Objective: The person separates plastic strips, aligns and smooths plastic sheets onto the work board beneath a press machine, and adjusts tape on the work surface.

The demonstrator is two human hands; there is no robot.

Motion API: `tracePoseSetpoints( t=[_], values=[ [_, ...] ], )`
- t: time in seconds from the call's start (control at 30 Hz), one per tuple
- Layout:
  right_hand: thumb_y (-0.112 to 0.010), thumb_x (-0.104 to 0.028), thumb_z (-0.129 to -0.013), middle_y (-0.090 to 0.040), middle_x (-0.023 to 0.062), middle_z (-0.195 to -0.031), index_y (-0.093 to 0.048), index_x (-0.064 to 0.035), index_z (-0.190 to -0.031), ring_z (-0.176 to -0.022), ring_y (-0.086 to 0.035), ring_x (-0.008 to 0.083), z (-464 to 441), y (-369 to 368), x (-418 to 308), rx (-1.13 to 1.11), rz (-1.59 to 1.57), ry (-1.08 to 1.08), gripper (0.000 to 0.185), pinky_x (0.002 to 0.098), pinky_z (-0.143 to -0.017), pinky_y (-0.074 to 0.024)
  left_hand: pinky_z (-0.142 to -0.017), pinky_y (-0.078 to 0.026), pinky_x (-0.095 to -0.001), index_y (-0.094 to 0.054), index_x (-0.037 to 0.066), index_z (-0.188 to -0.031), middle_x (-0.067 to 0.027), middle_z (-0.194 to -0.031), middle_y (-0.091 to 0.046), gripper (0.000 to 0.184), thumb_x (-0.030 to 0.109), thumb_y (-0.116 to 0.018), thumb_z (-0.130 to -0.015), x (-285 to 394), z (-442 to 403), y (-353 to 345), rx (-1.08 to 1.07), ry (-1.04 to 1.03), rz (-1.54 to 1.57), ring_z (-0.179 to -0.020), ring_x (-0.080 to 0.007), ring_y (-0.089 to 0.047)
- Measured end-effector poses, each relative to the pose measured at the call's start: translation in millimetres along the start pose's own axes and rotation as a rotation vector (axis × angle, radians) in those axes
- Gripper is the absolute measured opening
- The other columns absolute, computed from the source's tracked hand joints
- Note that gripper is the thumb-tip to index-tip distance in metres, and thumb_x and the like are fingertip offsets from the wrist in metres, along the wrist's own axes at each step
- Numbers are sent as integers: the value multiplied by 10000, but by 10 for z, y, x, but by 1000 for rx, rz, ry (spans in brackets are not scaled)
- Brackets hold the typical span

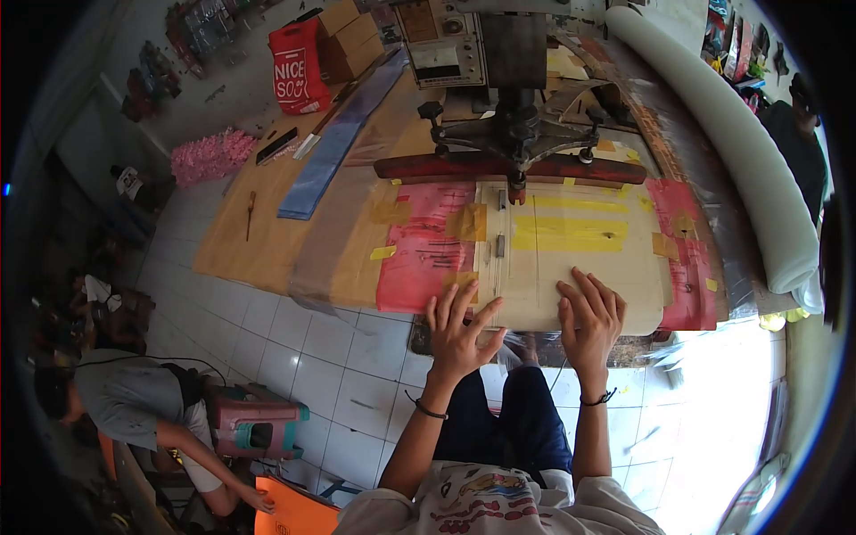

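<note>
My left hand [461, 334] rests with spread fingers at the near edge of a cream sheet [571, 285], beside its left pink-red panel [415, 267]. Flat on the same sheet, further right, lies my right hand [590, 321], its fingers stretched forward. Neither hand grips anything. Yellow tape strips [571, 223] cross the sheet, and two small metal pieces [500, 246] sit on its left part. Another pink-red panel [691, 276] lies along the right side. Beyond my fingertips, a press head [520, 125] with a long red bar [428, 169] stands over the sheet's far edge.
A blue folded sheet [343, 134], a screwdriver [251, 216] and a red bag [298, 69] lie on the wooden table [241, 236]. A large white roll [722, 134] runs along the right. At lower left, a seated person [134, 401] touches an orange sheet [294, 508].
</note>
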State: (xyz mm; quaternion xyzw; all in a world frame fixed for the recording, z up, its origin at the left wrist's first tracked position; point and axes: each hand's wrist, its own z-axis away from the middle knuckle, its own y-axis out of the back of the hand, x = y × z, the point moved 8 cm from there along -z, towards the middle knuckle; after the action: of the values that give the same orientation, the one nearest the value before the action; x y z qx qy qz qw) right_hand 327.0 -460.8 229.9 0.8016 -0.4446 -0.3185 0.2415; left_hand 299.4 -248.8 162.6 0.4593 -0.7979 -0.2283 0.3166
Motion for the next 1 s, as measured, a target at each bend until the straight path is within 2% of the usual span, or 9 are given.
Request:
tracePoseSetpoints(
  t=[0.17,0.47,0.73,1.0],
  values=[
    [-670,-179,-939,-716,68,-1279,-780,-150,-1078,-1209,-635,261,1,7,-12,6,5,4,179,421,-1057,-400,-1196,-185,-584,-701,294,-1312,-93,-1525,-512,494,453,-746,-846,8,-37,24,-14,-5,-6,-1431,-356,-394],
    [-685,-179,-927,-720,54,-1267,-778,-160,-1073,-1206,-635,254,3,7,-10,20,-9,4,175,409,-1043,-405,-1199,-171,-585,-713,283,-1292,-97,-1517,-529,476,498,-729,-868,-4,-36,6,6,-9,-4,-1427,-353,-404],
    [-669,-190,-940,-712,52,-1284,-778,-166,-1092,-1224,-628,258,26,16,-8,20,-23,-5,188,419,-1058,-398,-1201,-169,-588,-702,285,-1300,-87,-1533,-521,483,477,-727,-857,-28,-15,-23,45,-39,-4,-1432,-352,-398],
    [-657,-194,-952,-717,52,-1277,-781,-162,-1083,-1220,-629,258,32,29,-37,27,-8,-24,183,419,-1058,-394,-1182,-190,-620,-685,303,-1325,-100,-1511,-500,549,579,-725,-852,27,-48,21,22,-4,29,-1418,-367,-401]
  ],
)
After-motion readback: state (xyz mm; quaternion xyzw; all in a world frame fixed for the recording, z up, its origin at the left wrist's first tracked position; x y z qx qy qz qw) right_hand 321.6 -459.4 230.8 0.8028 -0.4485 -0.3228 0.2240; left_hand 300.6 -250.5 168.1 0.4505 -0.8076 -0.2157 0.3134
